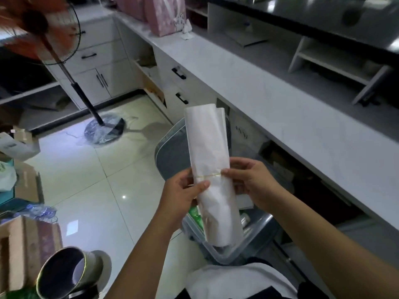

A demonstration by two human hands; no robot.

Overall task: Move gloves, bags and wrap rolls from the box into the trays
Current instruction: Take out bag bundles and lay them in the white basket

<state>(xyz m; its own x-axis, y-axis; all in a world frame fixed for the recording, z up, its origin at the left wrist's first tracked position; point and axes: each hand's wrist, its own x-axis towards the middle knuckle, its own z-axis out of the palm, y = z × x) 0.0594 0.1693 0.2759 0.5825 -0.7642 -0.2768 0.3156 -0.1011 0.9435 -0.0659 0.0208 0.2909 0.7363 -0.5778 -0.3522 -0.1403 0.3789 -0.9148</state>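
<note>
A long rolled bundle of white plastic bags (210, 160), tied with a thin yellow rubber band near its middle, stands tilted in the centre of the head view. My left hand (183, 192) grips its left side, thumb across the front. My right hand (251, 182) pinches the bundle at the rubber band on its right side. Below the bundle lies a clear plastic box (254, 240) on the floor, with green packets (195, 214) and other items partly hidden inside. Its grey lid (172, 154) stands open behind it.
A white counter (280, 108) with drawers runs along the right. A standing fan (43, 29) rises at the back left from a base on the tiled floor (90, 180). Cardboard boxes (28, 253) and a shiny round tin (69, 272) crowd the lower left.
</note>
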